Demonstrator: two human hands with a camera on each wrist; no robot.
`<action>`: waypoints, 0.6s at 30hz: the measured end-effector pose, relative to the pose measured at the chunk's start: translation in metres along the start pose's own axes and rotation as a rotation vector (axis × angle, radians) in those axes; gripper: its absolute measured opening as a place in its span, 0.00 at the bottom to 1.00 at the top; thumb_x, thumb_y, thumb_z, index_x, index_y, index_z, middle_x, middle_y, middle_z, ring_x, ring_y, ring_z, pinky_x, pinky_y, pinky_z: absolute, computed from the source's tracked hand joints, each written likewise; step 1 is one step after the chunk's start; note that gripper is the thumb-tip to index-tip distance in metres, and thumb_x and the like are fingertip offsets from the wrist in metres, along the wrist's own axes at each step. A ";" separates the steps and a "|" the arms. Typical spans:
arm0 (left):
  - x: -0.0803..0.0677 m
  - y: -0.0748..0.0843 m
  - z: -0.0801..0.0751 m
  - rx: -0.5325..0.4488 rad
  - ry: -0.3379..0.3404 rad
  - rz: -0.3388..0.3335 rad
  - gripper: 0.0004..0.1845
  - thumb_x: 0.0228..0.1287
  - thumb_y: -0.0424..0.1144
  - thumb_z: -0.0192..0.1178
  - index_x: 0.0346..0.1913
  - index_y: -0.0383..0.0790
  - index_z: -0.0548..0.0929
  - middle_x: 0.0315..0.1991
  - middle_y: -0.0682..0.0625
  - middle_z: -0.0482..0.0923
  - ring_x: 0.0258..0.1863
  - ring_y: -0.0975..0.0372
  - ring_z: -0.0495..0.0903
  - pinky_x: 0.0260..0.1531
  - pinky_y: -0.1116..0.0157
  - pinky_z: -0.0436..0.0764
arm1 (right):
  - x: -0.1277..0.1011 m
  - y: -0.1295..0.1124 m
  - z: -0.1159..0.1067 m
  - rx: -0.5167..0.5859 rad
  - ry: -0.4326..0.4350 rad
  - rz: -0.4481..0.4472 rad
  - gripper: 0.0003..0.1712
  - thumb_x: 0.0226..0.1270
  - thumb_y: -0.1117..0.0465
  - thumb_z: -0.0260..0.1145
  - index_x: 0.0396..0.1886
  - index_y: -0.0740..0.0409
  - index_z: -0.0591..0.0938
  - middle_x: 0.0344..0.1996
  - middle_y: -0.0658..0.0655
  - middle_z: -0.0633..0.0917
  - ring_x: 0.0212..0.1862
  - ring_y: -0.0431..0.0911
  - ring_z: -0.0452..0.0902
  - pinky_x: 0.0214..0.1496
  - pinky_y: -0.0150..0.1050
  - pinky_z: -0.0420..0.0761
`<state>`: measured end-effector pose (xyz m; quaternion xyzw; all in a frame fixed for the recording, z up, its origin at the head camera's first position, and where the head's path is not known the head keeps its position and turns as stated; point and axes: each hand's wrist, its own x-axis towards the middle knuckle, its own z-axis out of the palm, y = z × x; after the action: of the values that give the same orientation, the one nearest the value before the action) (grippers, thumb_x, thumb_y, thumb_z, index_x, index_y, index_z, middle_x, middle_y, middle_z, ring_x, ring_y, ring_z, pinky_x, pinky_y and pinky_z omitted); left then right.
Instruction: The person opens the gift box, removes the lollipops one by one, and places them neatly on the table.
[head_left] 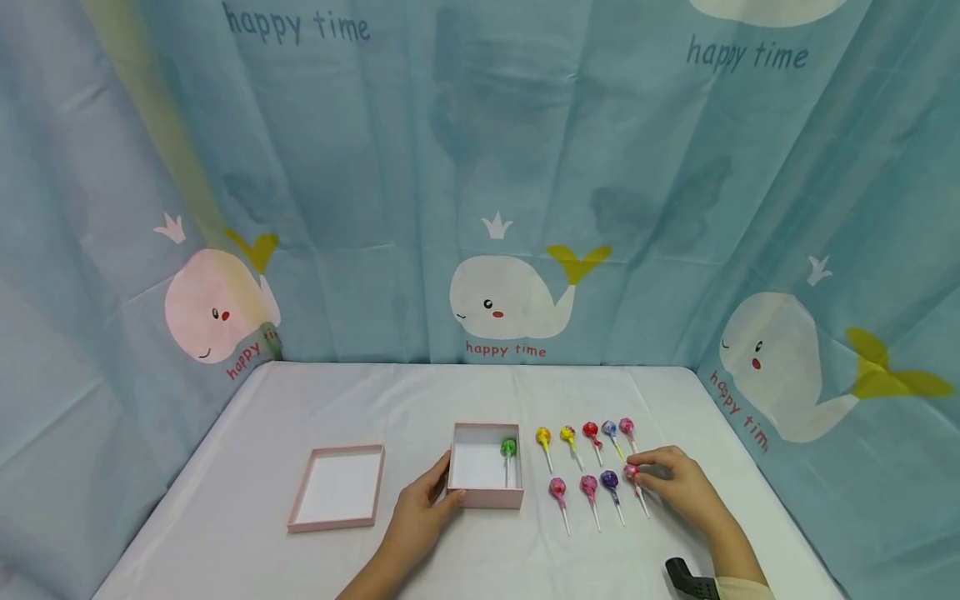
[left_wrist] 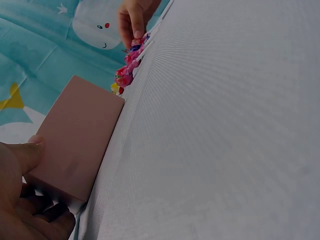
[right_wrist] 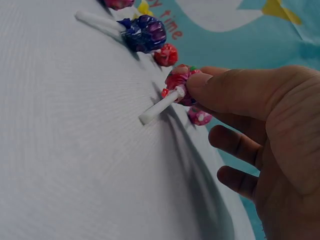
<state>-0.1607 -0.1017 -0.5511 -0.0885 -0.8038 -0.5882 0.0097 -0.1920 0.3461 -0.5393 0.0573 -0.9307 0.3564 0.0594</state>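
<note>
My left hand [head_left: 420, 512] grips the left side of an open pink box [head_left: 491, 498], thumb on its front wall in the left wrist view. Inside, along the right, lies a green lollipop [head_left: 509, 447]. To the right of the box, wrapped lollipops lie in two rows. My right hand [head_left: 682, 487] pinches the candy head of a pink-red lollipop [right_wrist: 179, 85] at the front row's right end between thumb and finger; its white stick points toward me. Beside it is a purple lollipop [head_left: 609, 481]. Behind are a red lollipop [head_left: 591, 430] and a blue one [head_left: 609, 428].
A shallow pink box lid [head_left: 337, 487] lies hollow side up, left of the box. The table [head_left: 420, 400] has a white cloth. A blue whale-print curtain [head_left: 375, 292] stands behind and at both sides. Something black [head_left: 690, 581] sits by my right wrist.
</note>
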 end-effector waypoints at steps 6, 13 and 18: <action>0.001 0.000 0.001 0.010 0.006 -0.001 0.43 0.64 0.46 0.71 0.78 0.38 0.64 0.77 0.43 0.63 0.76 0.51 0.64 0.70 0.61 0.70 | 0.002 0.004 0.003 -0.010 -0.008 0.005 0.12 0.63 0.53 0.77 0.46 0.41 0.91 0.46 0.50 0.85 0.57 0.55 0.80 0.63 0.62 0.79; 0.002 0.001 0.001 0.016 0.024 0.017 0.42 0.64 0.45 0.71 0.77 0.37 0.66 0.76 0.42 0.64 0.75 0.49 0.65 0.70 0.61 0.71 | 0.002 0.004 0.002 0.003 -0.015 0.012 0.12 0.64 0.53 0.77 0.47 0.42 0.90 0.48 0.52 0.85 0.58 0.56 0.79 0.63 0.63 0.78; 0.001 0.000 0.000 0.011 0.007 -0.007 0.42 0.65 0.46 0.71 0.78 0.39 0.64 0.77 0.43 0.63 0.76 0.49 0.64 0.71 0.60 0.69 | 0.002 0.003 0.002 -0.004 -0.017 0.018 0.13 0.64 0.53 0.76 0.49 0.43 0.90 0.50 0.53 0.86 0.58 0.56 0.79 0.63 0.62 0.78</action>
<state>-0.1614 -0.1014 -0.5515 -0.0838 -0.8073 -0.5841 0.0111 -0.1943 0.3467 -0.5429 0.0520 -0.9323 0.3547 0.0481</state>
